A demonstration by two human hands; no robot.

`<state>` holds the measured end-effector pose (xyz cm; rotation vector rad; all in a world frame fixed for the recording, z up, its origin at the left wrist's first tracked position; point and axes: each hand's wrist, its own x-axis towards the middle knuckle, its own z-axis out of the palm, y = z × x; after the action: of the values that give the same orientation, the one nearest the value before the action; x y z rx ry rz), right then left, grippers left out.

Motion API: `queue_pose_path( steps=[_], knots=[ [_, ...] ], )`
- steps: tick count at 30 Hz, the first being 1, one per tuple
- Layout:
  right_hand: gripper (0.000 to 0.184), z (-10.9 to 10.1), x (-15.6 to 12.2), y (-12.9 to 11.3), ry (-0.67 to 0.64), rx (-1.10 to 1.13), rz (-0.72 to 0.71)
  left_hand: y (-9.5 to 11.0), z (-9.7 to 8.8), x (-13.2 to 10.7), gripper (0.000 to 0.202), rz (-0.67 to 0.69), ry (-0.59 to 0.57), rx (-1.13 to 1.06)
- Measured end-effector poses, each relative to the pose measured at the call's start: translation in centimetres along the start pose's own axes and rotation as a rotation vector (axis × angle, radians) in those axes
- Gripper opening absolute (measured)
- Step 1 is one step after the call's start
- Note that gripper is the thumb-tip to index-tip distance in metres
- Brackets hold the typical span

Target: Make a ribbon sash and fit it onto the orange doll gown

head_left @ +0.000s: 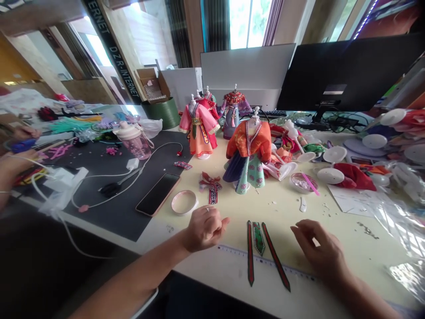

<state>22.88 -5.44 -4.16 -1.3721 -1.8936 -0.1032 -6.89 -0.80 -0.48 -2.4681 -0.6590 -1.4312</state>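
Loosely, the person's left hand [206,228] curls closed and the right hand [323,249] half-curls, either side of 2 red-and-green strips [250,254] flanking 1 green panel [258,239] on the near table [282,230].

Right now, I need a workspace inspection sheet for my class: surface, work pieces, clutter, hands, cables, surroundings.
Surface: pale yellow tabletop, dark grey mat at left.
Work pieces: green beaded strip between two red-and-green strips, untouched.
Clutter: smartphone, pink drinking bottle, ribbon bow; dressed doll figures beyond.
Hands: left hand curled, right hand bent; no held item visible.
Cables: white cable across the mat; power strip left.
Surroundings: black monitor behind, another person's forearm far left.
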Motion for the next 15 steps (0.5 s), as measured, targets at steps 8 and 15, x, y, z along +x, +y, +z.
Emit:
queue_pose_path(
  steps=[8,15],
  knots=[
    [0.007,-0.3,0.4,0.1,-0.06,-0.015,-0.086,-1.1,-5.6,-0.8,0.019,-0.258,-0.09,0.269],
    [0.009,-0.7,0.7,-0.1,-0.108,-0.007,-0.122,-7.0,-8.3,-0.3,0.013,-0.407,-0.351,0.331]
  ],
)
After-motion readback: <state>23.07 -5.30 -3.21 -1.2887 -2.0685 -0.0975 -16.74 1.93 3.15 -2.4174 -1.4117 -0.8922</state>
